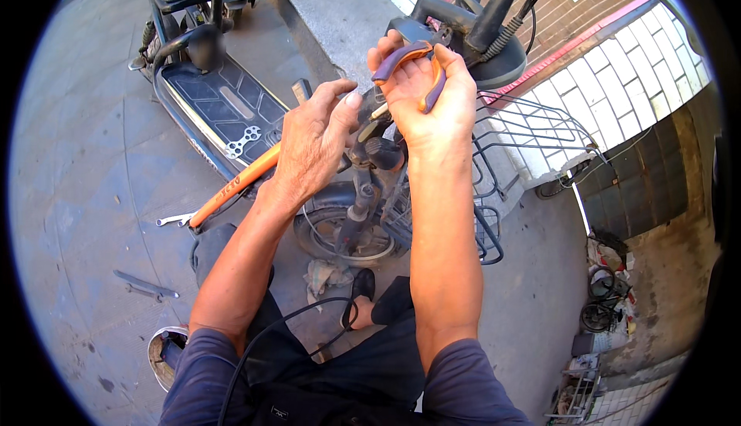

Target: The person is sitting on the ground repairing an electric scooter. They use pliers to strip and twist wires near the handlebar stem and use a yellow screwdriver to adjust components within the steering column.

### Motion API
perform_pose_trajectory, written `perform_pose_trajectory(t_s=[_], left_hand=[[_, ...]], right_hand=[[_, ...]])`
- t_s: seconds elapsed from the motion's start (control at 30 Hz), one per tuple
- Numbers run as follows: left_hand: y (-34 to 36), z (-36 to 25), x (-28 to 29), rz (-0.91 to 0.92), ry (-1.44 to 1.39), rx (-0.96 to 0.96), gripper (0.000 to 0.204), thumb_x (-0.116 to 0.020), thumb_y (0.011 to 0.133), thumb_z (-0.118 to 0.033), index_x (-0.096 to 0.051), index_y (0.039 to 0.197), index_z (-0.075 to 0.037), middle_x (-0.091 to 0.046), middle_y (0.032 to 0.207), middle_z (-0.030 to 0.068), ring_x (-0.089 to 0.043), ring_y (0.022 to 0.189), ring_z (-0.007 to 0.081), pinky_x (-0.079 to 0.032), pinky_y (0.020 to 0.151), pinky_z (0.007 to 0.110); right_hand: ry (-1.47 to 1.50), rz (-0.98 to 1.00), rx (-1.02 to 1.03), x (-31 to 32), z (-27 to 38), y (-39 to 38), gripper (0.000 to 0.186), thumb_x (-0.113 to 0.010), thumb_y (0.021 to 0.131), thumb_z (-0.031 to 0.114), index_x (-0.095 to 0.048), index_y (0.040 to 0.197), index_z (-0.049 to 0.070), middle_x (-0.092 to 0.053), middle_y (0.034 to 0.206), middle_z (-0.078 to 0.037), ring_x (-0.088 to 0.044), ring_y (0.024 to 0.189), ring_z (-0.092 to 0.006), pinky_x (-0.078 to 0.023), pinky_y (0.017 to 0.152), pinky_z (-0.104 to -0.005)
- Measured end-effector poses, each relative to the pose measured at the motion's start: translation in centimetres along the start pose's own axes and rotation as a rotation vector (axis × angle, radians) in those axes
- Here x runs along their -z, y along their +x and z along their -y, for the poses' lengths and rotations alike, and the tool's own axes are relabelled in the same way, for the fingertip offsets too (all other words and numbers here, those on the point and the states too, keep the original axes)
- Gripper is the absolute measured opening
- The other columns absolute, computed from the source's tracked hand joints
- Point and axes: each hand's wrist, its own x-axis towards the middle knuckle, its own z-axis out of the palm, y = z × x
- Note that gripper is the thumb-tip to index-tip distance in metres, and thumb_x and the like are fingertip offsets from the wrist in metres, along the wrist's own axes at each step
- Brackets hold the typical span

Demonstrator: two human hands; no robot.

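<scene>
**Pliers gripped above the scooter's front end**

While the right hand (423, 90) closes its fingers around the purple-and-orange handles of the pliers (417, 71), holding them far and high over the wire basket (525, 156), the left hand (312, 144) sits just left of it, fingers loosely curled and pinching toward a small part by the plier tips. An orange-handled tool (231, 187) lies beneath the left wrist, against the scooter's footboard (216, 102).
</scene>
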Motion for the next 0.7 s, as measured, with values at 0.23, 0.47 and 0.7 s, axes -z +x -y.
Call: perform_pose_trajectory(t_s=[0.23,0.47,0.7], left_hand=[[0.5,2.6,0.2,-0.06,0.106,0.075,0.036,-0.05,0.104,-0.03,-0.066,0.112,0.001,-0.062,0.071,0.0042,-0.059,0.061,0.0091,-0.048,0.057,0.025],[1.0,4.5,0.2,-0.067,0.129,0.09,0.032,-0.052,0.103,-0.028,-0.066,0.105,0.0,-0.062,0.068,0.0035,-0.059,0.059,0.0084,-0.047,0.055,0.024],[0.9,3.7,0.2,-0.045,0.07,0.068,0.032,-0.054,0.102,-0.028,-0.064,0.113,0.0,-0.062,0.071,0.0041,-0.059,0.061,0.0088,-0.048,0.056,0.025]], right_hand=[[0.262,0.208,-0.017,1.2,0.2,0.3,0.03,-0.041,0.096,0.022,-0.055,0.106,-0.002,-0.063,0.115,-0.022,-0.063,0.106,-0.0339,-0.049,0.097,-0.0525],[0.078,0.081,0.006,1.0,-1.3,0.3,0.026,-0.042,0.096,0.024,-0.055,0.104,0.003,-0.063,0.114,-0.02,-0.062,0.108,-0.0336,-0.047,0.1,-0.054],[0.104,0.099,-0.007,2.1,-2.0,0.4,0.026,-0.042,0.096,0.026,-0.054,0.106,0.005,-0.063,0.118,-0.019,-0.061,0.111,-0.0329,-0.045,0.102,-0.0547]])
